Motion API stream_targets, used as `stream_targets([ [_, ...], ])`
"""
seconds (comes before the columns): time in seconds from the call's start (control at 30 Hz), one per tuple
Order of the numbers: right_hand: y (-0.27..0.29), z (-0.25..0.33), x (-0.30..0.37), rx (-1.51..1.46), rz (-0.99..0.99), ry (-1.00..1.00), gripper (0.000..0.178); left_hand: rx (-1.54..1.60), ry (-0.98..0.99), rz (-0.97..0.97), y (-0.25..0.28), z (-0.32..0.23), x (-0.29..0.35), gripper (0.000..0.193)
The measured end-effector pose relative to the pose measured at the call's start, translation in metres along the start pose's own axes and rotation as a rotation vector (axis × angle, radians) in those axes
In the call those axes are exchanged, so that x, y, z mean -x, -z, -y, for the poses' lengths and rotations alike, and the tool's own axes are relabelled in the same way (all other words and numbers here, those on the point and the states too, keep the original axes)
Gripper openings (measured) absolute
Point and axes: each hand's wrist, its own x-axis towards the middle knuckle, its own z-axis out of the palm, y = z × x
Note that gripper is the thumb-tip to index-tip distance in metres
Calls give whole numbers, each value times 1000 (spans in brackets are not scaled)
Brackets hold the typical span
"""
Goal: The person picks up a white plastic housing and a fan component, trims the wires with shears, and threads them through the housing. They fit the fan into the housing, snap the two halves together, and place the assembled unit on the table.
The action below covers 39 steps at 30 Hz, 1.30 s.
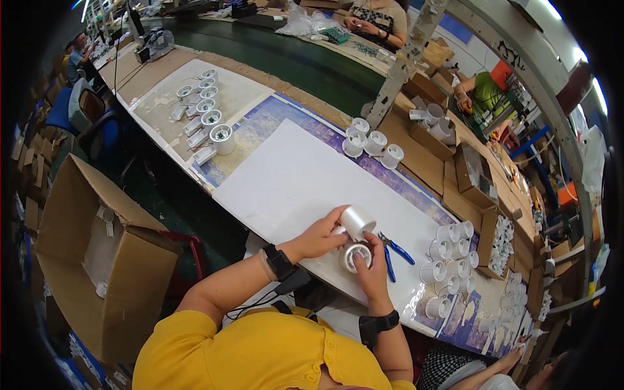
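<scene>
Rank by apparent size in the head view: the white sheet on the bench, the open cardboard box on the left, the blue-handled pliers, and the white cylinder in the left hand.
1. White sheet
2. Cardboard box, though it sits nearer the camera
3. White cylinder and blue-handled pliers: too alike to rank

The left hand grips the cylinder.

Head cam, steep down, close.

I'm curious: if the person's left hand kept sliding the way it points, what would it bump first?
Probably the blue-handled pliers, lying just past the white cylinder that the left hand holds, though depth is hard to judge.
</scene>
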Motion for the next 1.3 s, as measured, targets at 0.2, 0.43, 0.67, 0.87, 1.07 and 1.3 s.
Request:
stream_targets([
  [0.2,-2,13,-4,458,5,227,76,-5,-90,-91,11,15,-11,65],
  [0.43,7,13,-15,600,-37,393,66,159,-2,-46,8,-8,-12,57],
  [0.67,9,19,-5,604,-29,388,60,103,-21,-9,2,-4,-6,54],
  [0.87,14,23,-7,679,-2,461,56,71,-29,-7,-2,-8,-5,54],
  [1.07,8,25,-3,800,-37,479,55,32,25,38,4,-6,-5,54],
  [1.3,7,17,-8,646,-133,488,57,-24,-79,-59,6,2,-9,55],
])
